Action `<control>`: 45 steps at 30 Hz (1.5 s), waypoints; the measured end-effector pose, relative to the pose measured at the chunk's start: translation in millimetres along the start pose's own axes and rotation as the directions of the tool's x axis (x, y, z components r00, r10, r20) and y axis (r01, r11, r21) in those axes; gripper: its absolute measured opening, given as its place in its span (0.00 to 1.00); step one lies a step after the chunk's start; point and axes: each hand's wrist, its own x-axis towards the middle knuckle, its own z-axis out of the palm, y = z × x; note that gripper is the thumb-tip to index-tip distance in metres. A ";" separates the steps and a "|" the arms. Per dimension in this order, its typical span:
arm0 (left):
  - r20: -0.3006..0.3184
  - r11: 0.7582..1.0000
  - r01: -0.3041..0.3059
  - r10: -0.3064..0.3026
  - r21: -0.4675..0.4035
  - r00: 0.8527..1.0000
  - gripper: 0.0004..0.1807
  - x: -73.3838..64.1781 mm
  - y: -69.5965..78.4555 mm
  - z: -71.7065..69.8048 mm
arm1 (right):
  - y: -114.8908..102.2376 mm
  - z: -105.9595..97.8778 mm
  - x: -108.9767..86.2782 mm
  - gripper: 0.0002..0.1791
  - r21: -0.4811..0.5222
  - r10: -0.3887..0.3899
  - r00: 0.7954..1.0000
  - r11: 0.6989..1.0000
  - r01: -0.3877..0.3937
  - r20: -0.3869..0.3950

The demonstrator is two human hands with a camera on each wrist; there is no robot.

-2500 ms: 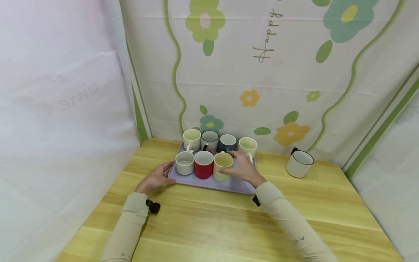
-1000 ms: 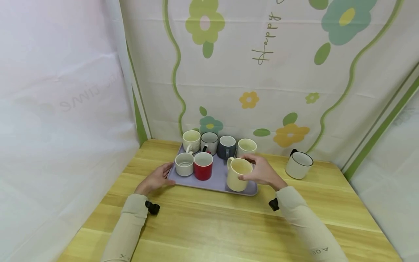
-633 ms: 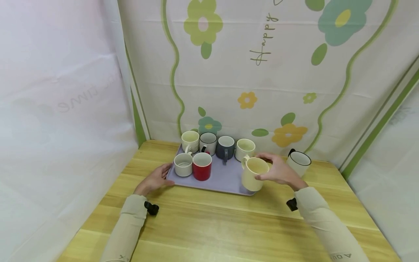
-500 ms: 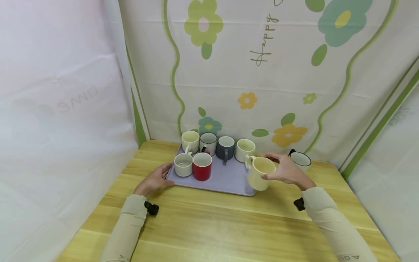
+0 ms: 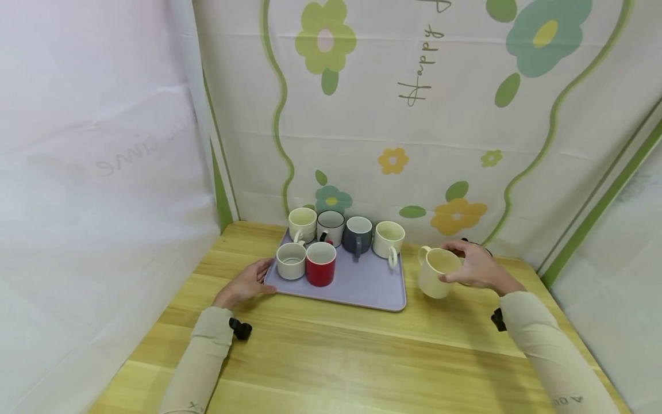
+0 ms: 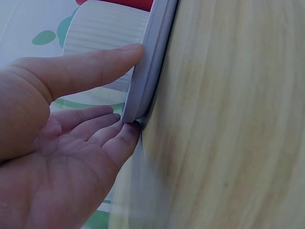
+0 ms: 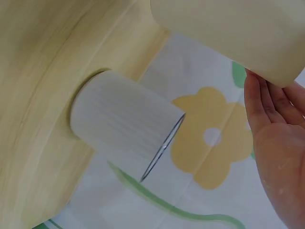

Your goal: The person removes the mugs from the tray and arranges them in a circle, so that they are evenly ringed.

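Note:
My right hand (image 5: 478, 267) grips a cream mug (image 5: 433, 283) by its body, thumb on the near side and fingers on the far side. The mug is held up just right of a lilac tray (image 5: 369, 287), its handle pointing left. At the tray's front left corner, my left hand (image 5: 247, 284) holds the edge between thumb and fingers. On the tray's front row stand a ribbed white cup (image 5: 291, 265) and a red mug (image 5: 320, 271). Behind them are a cream mug (image 5: 302, 226), a black-rimmed white mug (image 5: 330, 230), a dark grey mug (image 5: 357, 238) and another cream mug (image 5: 388, 244).
A white mug with a dark rim (image 7: 124, 121) stands on the wooden table (image 5: 331, 362) beyond my right hand, which mostly hides it in the head view. A flower-printed cloth (image 5: 362, 115) rises directly behind the table, and white cloth flanks both sides.
My right hand has lifted the cream mug from the tray's front row and carried it right, past the tray's edge. My left hand stays at the tray's corner.

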 end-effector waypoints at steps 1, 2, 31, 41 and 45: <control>-0.002 1.000 0.003 -0.003 -0.004 1.000 0.53 -0.3 0.0 0.0 | 3.5 0.2 0.0 0.40 0.001 0.008 1.000 1.000 -0.008 0.007; 0.002 1.000 -0.003 0.003 0.000 1.000 0.53 -0.4 0.1 0.2 | 6.8 0.7 -0.1 0.39 -0.002 0.014 1.000 1.000 -0.014 0.009; 0.002 1.000 -0.015 0.015 -0.009 1.000 0.52 0.0 1.9 0.7 | 42.4 21.4 -5.0 0.50 -0.014 0.043 0.998 0.999 -0.044 -0.037; -0.002 1.000 -0.007 0.007 -0.005 1.000 0.52 -0.7 2.8 0.5 | 47.2 27.0 -8.9 0.33 -0.090 -0.012 0.971 0.996 -0.010 -0.240; -0.003 1.000 0.001 -0.001 -0.008 1.000 0.52 -1.0 3.4 0.7 | 51.6 31.2 -11.4 0.27 -0.106 -0.014 0.950 0.994 -0.020 -0.313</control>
